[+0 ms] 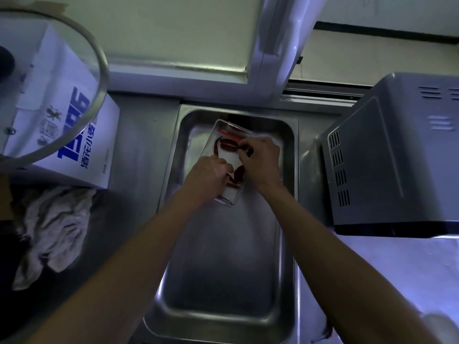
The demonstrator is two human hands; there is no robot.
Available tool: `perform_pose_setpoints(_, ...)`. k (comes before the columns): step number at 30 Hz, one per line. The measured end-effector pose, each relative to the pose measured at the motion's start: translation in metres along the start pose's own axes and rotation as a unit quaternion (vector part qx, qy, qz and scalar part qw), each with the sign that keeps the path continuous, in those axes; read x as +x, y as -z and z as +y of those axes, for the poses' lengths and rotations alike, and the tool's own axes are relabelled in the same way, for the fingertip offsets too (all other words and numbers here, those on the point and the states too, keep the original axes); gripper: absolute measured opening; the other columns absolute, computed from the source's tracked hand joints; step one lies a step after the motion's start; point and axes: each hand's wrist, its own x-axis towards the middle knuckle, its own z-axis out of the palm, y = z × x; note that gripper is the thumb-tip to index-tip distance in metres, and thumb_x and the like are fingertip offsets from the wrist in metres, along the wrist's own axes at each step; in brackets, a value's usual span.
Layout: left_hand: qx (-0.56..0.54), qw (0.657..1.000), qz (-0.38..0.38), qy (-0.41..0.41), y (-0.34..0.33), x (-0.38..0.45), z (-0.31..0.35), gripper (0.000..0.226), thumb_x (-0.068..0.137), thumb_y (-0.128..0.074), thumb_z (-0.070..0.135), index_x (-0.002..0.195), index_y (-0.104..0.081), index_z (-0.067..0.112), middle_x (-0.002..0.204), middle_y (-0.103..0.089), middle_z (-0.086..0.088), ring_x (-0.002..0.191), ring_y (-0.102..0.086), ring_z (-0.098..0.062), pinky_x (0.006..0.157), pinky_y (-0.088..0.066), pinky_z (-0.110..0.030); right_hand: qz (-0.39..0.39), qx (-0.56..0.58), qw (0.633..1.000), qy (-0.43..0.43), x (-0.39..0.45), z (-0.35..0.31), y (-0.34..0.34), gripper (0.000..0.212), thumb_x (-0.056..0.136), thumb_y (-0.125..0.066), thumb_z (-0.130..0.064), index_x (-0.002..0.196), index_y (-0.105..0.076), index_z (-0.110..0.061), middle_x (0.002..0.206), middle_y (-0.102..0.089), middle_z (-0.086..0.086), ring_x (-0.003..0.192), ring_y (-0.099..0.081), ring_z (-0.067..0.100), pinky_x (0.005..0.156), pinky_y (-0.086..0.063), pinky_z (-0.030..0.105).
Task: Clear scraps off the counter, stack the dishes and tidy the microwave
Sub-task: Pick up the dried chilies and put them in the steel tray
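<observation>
Head view: steel sink (pixel 285 244), clear rectangular tray (pixel 229 198) lying at its far end w/ dried red chillies (pixel 227 145) inside. Left hand (pixel 208 173) over tray's near half, fingers curled; what it holds, cannot tell. Right hand (pixel 260 157) pinches a dark scrap (pixel 248 151) above tray. Microwave (pixel 397 155) right of sink; cardboard box (pixel 74 135) and crumpled cloth (pixel 52 232) left.

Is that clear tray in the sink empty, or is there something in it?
Not empty. The clear tray lies in the steel sink holding dark red scraps, which both hands are picking at.
</observation>
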Motion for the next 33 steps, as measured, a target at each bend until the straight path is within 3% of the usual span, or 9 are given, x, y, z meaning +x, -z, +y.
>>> perform_pose_setpoints(2, 0.007, 1.0, 0.001, 0.005, 0.001, -0.002, -0.002, 0.029, 0.093, -0.051, 0.018, 0.113, -0.072, 0.016, 0.106, -0.072, -0.003, 0.099, -0.061, -0.025, 0.09, -0.044, -0.04, 0.007, -0.011, 1.0, -0.001, -0.001, 0.0, -0.002, 0.015, 0.089, -0.069, -0.024, 0.104, -0.074, -0.025, 0.101, -0.073, -0.008, 0.107, -0.058, 0.016, 0.1, -0.041, 0.04)
perform_pose_setpoints(6, 0.003, 1.0, 0.016, 0.011, 0.004, -0.013, -0.003, 0.028, 0.093, -0.053, 0.018, 0.114, -0.072, 0.017, 0.105, -0.072, -0.002, 0.101, -0.058, -0.024, 0.09, -0.043, -0.038, 0.044, -0.011, 0.999, 0.009, -0.006, -0.001, -0.003, 0.018, 0.086, -0.072, -0.023, 0.103, -0.072, -0.026, 0.104, -0.07, -0.01, 0.111, -0.052, 0.017, 0.091, -0.029, 0.033)
perform_pose_setpoints(13, -0.02, 1.0, 0.013, 0.016, 0.022, -0.035, 0.014, 0.029, 0.096, -0.053, 0.02, 0.121, -0.069, 0.017, 0.115, -0.07, -0.004, 0.111, -0.057, -0.024, 0.093, -0.045, -0.042, -0.003, -0.004, 1.0, -0.028, -0.03, -0.006, 0.015, 0.025, 0.093, -0.065, -0.022, 0.118, -0.068, -0.023, 0.121, -0.066, -0.003, 0.121, -0.053, 0.018, 0.105, -0.042, 0.046)
perform_pose_setpoints(16, -0.021, 0.999, 0.023, 0.019, 0.032, -0.05, 0.024, 0.027, 0.098, -0.053, 0.023, 0.119, -0.068, 0.017, 0.115, -0.069, -0.003, 0.11, -0.057, -0.024, 0.091, -0.045, -0.041, -0.014, -0.003, 1.0, -0.024, -0.051, -0.009, 0.031, 0.029, 0.095, -0.062, -0.025, 0.124, -0.066, -0.021, 0.129, -0.064, -0.002, 0.125, -0.052, 0.019, 0.106, -0.042, 0.04)
perform_pose_setpoints(18, -0.017, 0.999, 0.036, 0.019, 0.039, -0.059, 0.032, 0.024, 0.098, -0.052, 0.025, 0.115, -0.068, 0.018, 0.113, -0.069, -0.003, 0.106, -0.058, -0.024, 0.087, -0.042, -0.039, -0.029, 0.006, 0.999, -0.023, -0.067, -0.012, 0.043, 0.031, 0.097, -0.06, -0.024, 0.127, -0.065, -0.016, 0.131, -0.064, 0.002, 0.123, -0.054, 0.021, 0.103, -0.044, 0.034)
perform_pose_setpoints(21, -0.003, 0.999, 0.048, 0.018, 0.05, -0.07, 0.047, 0.025, 0.099, -0.05, 0.03, 0.112, -0.068, 0.021, 0.112, -0.07, 0.001, 0.105, -0.059, -0.021, 0.085, -0.043, -0.039, -0.068, -0.006, 0.996, -0.061, -0.087, -0.013, 0.062, 0.032, 0.097, -0.059, -0.029, 0.128, -0.063, -0.022, 0.13, -0.063, 0.002, 0.103, -0.062, 0.016, 0.088, -0.047, 0.026)
perform_pose_setpoints(25, 0.002, 0.997, 0.073, 0.01, 0.059, -0.09, 0.072, 0.024, 0.097, -0.052, 0.033, 0.109, -0.069, 0.021, 0.11, -0.071, 0.002, 0.104, -0.061, -0.022, 0.081, -0.044, -0.037, -0.093, -0.027, 0.993, -0.074, -0.116, -0.012, 0.089, 0.033, 0.096, -0.06, -0.032, 0.129, -0.06, -0.025, 0.131, -0.064, 0.001, 0.105, -0.065, 0.019, 0.099, -0.051, 0.043)
perform_pose_setpoints(28, 0.009, 0.998, 0.066, 0.002, 0.061, -0.102, 0.097, 0.027, 0.097, -0.054, 0.033, 0.113, -0.068, 0.018, 0.11, -0.071, -0.003, 0.102, -0.062, -0.025, 0.081, -0.047, -0.038, -0.085, -0.031, 0.993, -0.071, -0.141, -0.006, 0.109, 0.033, 0.095, -0.06, -0.031, 0.128, -0.062, -0.025, 0.126, -0.066, 0.004, 0.106, -0.065, 0.023, 0.096, -0.053, 0.041)
perform_pose_setpoints(33, 0.003, 0.999, 0.042, 0.007, 0.054, -0.119, 0.151, 0.035, 0.099, -0.055, 0.035, 0.127, -0.063, 0.016, 0.125, -0.067, -0.005, 0.115, -0.059, -0.025, 0.095, -0.048, -0.044, -0.051, 0.003, 0.996, -0.069, -0.192, 0.018, 0.148, 0.029, 0.094, -0.058, -0.025, 0.121, -0.068, -0.021, 0.12, -0.07, 0.006, 0.104, -0.067, 0.027, 0.087, -0.055, 0.038)
